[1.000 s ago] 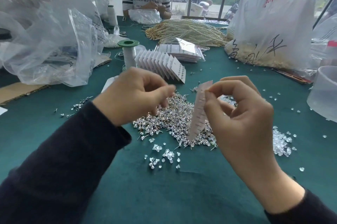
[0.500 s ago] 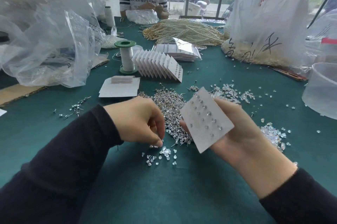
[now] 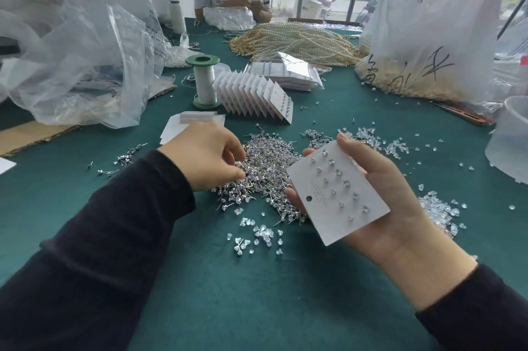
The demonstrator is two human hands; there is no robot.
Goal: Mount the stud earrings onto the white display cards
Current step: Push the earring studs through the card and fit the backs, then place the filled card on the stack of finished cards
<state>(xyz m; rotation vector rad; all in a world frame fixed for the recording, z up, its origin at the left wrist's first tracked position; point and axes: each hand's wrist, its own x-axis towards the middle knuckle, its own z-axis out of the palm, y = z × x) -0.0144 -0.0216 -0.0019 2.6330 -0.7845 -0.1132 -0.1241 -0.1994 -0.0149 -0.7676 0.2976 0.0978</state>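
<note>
My right hand (image 3: 383, 196) holds a white display card (image 3: 337, 193) face up, with several stud earrings set in two rows on it. A heap of loose silver stud earrings (image 3: 265, 168) lies on the green table (image 3: 257, 293) between my hands. My left hand (image 3: 205, 156) rests at the heap's left edge, fingers curled down into the studs; whether it pinches one is hidden. Clear earring backs (image 3: 257, 233) lie scattered in front of the heap. Blank white cards (image 3: 197, 119) sit just behind my left hand.
A fanned row of filled cards (image 3: 257, 99) stands behind the heap, next to a green-ended thread spool (image 3: 204, 82). Pearl strands (image 3: 297, 42), large plastic bags (image 3: 80, 50) left and right, and a translucent tub (image 3: 511, 139) at right ring the table. A person sits opposite.
My right hand turned the card from edge-on to face up and lowered it. My left hand dropped from near the card to the clear backs, then moved up to the stud heap.
</note>
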